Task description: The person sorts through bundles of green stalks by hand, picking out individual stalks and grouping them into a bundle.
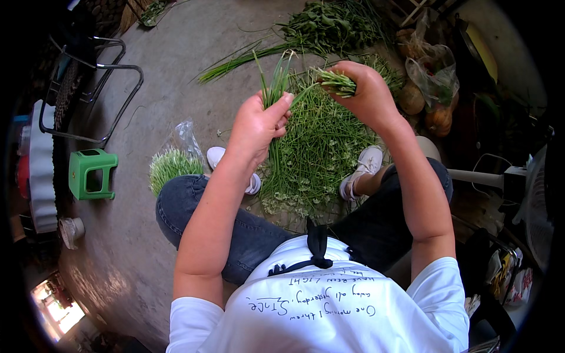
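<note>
My left hand (pixel 259 121) grips a loose bunch of long green chive-like leaves (pixel 276 86) whose tips stick up past the thumb. To its right, my right hand (pixel 367 93) is closed around a thick bundle of pale-ended green stems (pixel 337 84), their ends facing left. One thin green leaf stretches across between the two hands. Below them, a wide heap of green stalks with small white flower heads (pixel 320 145) covers the floor between my shoes. By my left knee stands a dense bundle of stalks with whitish ends (pixel 174 167).
A clear plastic bag (pixel 189 139) lies behind the bundle at left. Leafy greens (pixel 333 28) are piled on the concrete floor (pixel 176 66) ahead. A green plastic stool (pixel 93 173) and a metal-framed chair (pixel 119 97) stand left. Pumpkins (pixel 438 120) and an electric fan (pixel 536 207) are right.
</note>
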`<state>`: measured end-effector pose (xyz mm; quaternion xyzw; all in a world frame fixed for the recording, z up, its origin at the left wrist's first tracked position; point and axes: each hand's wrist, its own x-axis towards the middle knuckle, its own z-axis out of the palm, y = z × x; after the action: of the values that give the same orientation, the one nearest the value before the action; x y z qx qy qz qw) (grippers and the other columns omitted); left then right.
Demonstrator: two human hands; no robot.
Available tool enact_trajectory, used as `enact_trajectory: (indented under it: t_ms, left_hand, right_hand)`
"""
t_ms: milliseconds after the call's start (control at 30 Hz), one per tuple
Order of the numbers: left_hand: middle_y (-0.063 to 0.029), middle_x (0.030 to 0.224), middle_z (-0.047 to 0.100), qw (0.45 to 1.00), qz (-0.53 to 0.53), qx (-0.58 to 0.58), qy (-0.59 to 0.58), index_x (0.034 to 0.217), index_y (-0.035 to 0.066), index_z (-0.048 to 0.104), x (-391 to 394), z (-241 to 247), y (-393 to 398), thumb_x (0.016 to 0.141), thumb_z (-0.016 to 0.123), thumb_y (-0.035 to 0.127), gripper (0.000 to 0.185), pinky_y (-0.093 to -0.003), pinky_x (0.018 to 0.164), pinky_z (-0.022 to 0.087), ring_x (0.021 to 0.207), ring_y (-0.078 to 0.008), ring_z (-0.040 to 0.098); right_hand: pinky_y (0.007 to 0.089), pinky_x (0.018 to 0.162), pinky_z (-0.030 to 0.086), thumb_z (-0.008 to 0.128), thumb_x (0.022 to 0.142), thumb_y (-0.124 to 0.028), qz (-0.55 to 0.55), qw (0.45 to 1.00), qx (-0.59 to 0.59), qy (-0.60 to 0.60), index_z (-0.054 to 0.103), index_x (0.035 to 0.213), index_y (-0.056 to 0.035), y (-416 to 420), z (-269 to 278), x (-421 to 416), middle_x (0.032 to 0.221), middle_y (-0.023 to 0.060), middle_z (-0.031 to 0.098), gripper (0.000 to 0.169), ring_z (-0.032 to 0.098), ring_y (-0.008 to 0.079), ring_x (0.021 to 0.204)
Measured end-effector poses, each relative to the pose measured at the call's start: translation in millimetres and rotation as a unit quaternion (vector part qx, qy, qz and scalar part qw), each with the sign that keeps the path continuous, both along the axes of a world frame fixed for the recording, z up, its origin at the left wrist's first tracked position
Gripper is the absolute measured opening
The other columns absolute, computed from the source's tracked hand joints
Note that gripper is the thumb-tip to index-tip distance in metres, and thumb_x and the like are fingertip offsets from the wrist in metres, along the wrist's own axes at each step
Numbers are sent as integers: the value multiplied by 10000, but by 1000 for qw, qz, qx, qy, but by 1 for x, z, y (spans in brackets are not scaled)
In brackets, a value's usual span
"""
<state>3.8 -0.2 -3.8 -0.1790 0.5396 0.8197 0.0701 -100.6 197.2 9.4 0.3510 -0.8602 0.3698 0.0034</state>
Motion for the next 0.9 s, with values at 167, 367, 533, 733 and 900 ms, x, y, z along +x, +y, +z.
enact_trajectory:
  t_ms: [167, 367, 533, 733, 900]
  left_hand:
    - [24, 719, 471, 1000, -7, 3, 13, 898, 70, 531, -1, 1, -2, 911, 665, 173, 170, -193, 455, 275, 560, -38, 385]
    - [25, 723, 475, 1000, 2, -4, 10, 895, 79, 530, 0, 2, 7, 915, 661, 170, 161, -195, 458, 283, 550, -38, 382]
    - [18, 730, 487, 999, 28, 34, 26, 904, 75, 537, -1, -4, 0, 925, 651, 177, 154, -196, 460, 303, 542, -44, 391]
    - [-10, 759, 524, 999, 6, 40, 35, 958, 45, 562, -1, -9, 8, 936, 635, 183, 157, -206, 493, 352, 604, -57, 461]
    - [-61, 868, 600, 999, 14, 8, 32, 1023, 24, 597, -1, -9, 10, 976, 566, 222, 206, -231, 551, 415, 673, -86, 523]
  right_hand:
    - [362, 674, 486, 706, 767, -79, -4, 998, -53, -44, 671, 940, -35, -6, 2, 5, 775, 100, 640, 181, 622, 272, 731]
    - [269, 554, 429, 701, 808, -113, -135, 908, -242, -314, 686, 901, -29, -4, 1, -8, 659, -16, 575, 126, 520, 76, 584]
    - [243, 511, 400, 734, 817, -174, -110, 919, -199, -321, 652, 853, -29, -10, -7, 4, 636, -25, 557, 170, 496, 68, 544]
    - [250, 532, 428, 718, 852, -245, -37, 866, -255, -429, 660, 883, -32, -29, -8, 27, 689, -5, 586, 222, 520, 86, 571]
    - [271, 574, 480, 645, 895, -253, -84, 819, -334, -458, 634, 870, -24, -25, 3, 17, 745, 45, 649, 231, 591, 127, 620]
